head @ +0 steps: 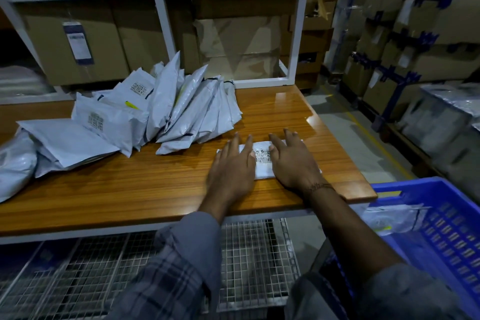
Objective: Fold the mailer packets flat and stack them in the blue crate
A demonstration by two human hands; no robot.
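Observation:
A white mailer packet (262,163) with a barcode label lies flat on the wooden table (130,176), near its front right part. My left hand (232,163) presses on the packet's left half with straight fingers. My right hand (293,161) presses on its right half, fingers spread. A heap of several grey-white mailer packets (145,114) leans together at the table's back left. The blue crate (446,221) stands lower, to the right of the table, with at least one packet (389,218) lying inside.
A white metal shelf frame (298,34) with cardboard boxes rises behind the table. Stacked cartons (428,34) fill the right side across an aisle. A wire-mesh shelf (246,254) sits under the tabletop.

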